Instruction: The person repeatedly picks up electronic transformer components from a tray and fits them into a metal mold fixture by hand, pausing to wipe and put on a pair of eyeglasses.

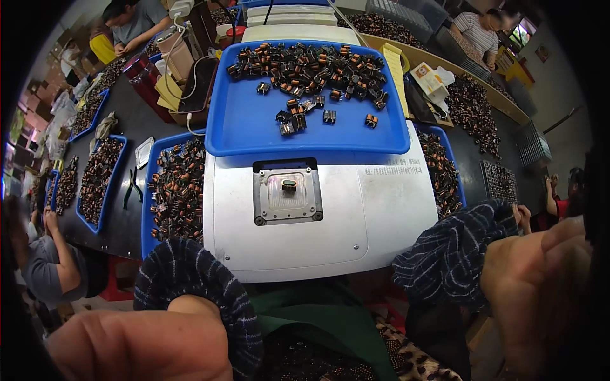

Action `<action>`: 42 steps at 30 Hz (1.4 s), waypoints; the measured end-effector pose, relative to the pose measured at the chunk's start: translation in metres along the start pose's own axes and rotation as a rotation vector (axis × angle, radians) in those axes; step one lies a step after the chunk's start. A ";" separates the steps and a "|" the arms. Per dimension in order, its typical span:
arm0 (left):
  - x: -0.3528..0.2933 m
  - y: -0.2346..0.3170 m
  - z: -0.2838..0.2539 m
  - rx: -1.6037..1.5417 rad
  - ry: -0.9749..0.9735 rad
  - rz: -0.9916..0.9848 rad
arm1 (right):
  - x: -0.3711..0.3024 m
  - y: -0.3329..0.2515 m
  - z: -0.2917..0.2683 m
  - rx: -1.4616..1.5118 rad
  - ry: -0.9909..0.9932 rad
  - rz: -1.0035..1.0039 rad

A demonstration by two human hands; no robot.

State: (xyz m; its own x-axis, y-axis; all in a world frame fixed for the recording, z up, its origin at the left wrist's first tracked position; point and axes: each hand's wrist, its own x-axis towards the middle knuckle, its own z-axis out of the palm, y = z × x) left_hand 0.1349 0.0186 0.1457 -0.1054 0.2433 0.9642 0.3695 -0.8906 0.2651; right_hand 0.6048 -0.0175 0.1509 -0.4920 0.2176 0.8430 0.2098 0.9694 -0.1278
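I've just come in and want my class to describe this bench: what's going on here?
The person's left hand and right hand are close to the camera, away from the metal plate; no held object shows. One small component sits on that plate. Beyond, a blue tray holds many copper-and-black components. A striped-shirted co-worker is at upper right.

One wide fisheye — from the wearer's head, downward and forward; close above the pale machine
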 end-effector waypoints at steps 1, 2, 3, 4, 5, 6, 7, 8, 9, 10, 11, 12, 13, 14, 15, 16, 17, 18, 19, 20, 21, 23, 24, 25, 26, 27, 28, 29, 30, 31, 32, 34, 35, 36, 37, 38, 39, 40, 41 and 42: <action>0.001 0.001 -0.004 -0.008 0.020 0.006 | 0.019 -0.003 0.016 -0.017 -0.009 -0.009; 0.000 -0.008 0.007 -0.031 0.032 0.018 | 0.054 0.005 0.064 -0.049 -0.010 -0.011; 0.006 -0.018 0.014 0.004 0.017 0.040 | 0.098 0.007 0.150 -0.027 0.023 -0.028; 0.016 -0.015 0.013 0.011 0.044 0.082 | 0.102 0.006 0.142 -0.043 0.031 -0.073; 0.016 -0.018 0.019 0.007 0.056 0.104 | 0.161 0.004 0.219 -0.060 0.038 -0.090; 0.024 -0.013 0.017 0.020 0.076 0.135 | 0.171 -0.001 0.220 -0.067 0.045 -0.125; 0.020 -0.007 0.003 -0.003 0.101 0.159 | 0.171 0.000 0.212 -0.097 0.045 -0.146; 0.020 0.001 0.000 -0.017 0.127 0.177 | 0.171 -0.004 0.200 -0.007 -0.043 -0.053; 0.002 0.022 -0.026 -0.022 0.136 0.179 | 0.166 -0.004 0.189 0.100 -0.125 0.060; 0.002 0.027 -0.030 -0.025 0.151 0.178 | 0.166 -0.009 0.186 0.208 -0.215 0.172; 0.003 0.025 -0.027 -0.051 0.161 0.192 | 0.174 -0.006 0.201 0.105 0.005 -0.039; 0.003 0.020 -0.025 -0.092 0.179 0.172 | 0.183 0.005 0.219 0.001 0.220 -0.256; 0.002 0.008 -0.022 -0.136 0.197 0.155 | 0.188 0.016 0.219 -0.020 0.156 -0.295; 0.001 -0.001 -0.024 -0.144 0.204 0.145 | 0.193 0.026 0.225 -0.010 0.108 -0.346; -0.003 -0.015 -0.024 -0.072 0.293 0.155 | 0.195 0.039 0.235 0.072 0.160 -0.328; -0.003 -0.022 -0.008 -0.163 0.462 0.114 | 0.197 0.048 0.239 0.141 0.201 -0.314; -0.001 -0.026 -0.004 -0.154 0.440 0.121 | 0.197 0.051 0.244 0.147 0.211 -0.340; -0.002 -0.025 -0.012 -0.154 0.249 0.040 | 0.198 0.054 0.250 0.170 0.299 -0.251; -0.003 -0.028 -0.012 -0.135 0.216 0.022 | 0.196 0.055 0.251 0.181 0.370 -0.139; -0.003 -0.031 -0.011 -0.115 0.182 0.002 | 0.195 0.055 0.249 0.181 0.364 -0.141; -0.003 -0.034 -0.008 -0.143 0.191 -0.015 | 0.194 0.056 0.246 0.060 0.320 -0.023; 0.003 -0.037 -0.014 -0.121 0.161 0.001 | 0.197 0.049 0.247 -0.080 0.321 0.179; 0.003 -0.039 -0.019 -0.146 0.182 -0.006 | 0.198 0.049 0.247 -0.070 0.314 0.188; 0.009 -0.040 -0.021 -0.150 0.192 0.045 | 0.200 0.051 0.243 -0.054 0.327 0.280; 0.016 -0.039 -0.022 -0.155 0.202 0.095 | 0.201 0.054 0.239 -0.039 0.340 0.374; 0.022 -0.036 -0.022 -0.150 0.202 0.090 | 0.200 0.057 0.235 0.027 0.327 0.478; 0.030 -0.029 -0.023 -0.118 0.245 0.084 | 0.202 0.064 0.231 0.046 0.329 0.476; 0.034 -0.028 -0.021 -0.106 0.296 0.067 | 0.199 0.077 0.228 0.004 0.308 0.477; 0.038 -0.026 -0.022 -0.109 0.296 0.060 | 0.198 0.088 0.226 -0.039 0.288 0.477; 0.043 -0.025 -0.027 -0.292 0.129 0.171 | 0.197 0.096 0.227 0.013 0.297 0.543; 0.045 -0.024 -0.029 -0.476 -0.040 0.282 | 0.194 0.103 0.227 0.010 0.298 0.546; 0.042 -0.014 -0.021 -0.524 0.020 0.263 | 0.190 0.114 0.230 -0.051 0.318 0.572; 0.039 -0.009 -0.018 -0.565 0.081 0.246 | 0.189 0.116 0.232 -0.056 0.317 0.587; 0.037 -0.007 -0.021 -0.563 0.083 0.241 | 0.188 0.117 0.233 -0.054 0.313 0.589; 0.036 -0.003 -0.024 -0.517 -0.002 0.283 | 0.190 0.113 0.231 -0.044 0.322 0.586; 0.043 0.006 -0.026 -0.455 -0.091 0.315 | 0.192 0.110 0.236 -0.017 0.326 0.586; 0.039 0.013 -0.002 -0.700 0.213 0.336 | 0.194 0.109 0.240 0.001 0.316 0.589; 0.037 0.011 0.000 -0.710 0.225 0.326 | 0.195 0.110 0.237 0.008 0.311 0.579; 0.031 0.016 0.009 -0.713 0.234 0.312 | 0.195 0.110 0.235 0.017 0.306 0.567; 0.033 0.009 0.006 -0.714 0.243 0.298 | 0.193 0.110 0.234 0.009 0.296 0.574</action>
State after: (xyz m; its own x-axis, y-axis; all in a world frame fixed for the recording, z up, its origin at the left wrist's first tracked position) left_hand 0.1401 0.0203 0.1799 -0.3234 -0.0602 0.9443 -0.2561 -0.9552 -0.1486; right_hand 0.3348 0.1581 0.1773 -0.0491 0.6621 0.7478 0.3625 0.7095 -0.6044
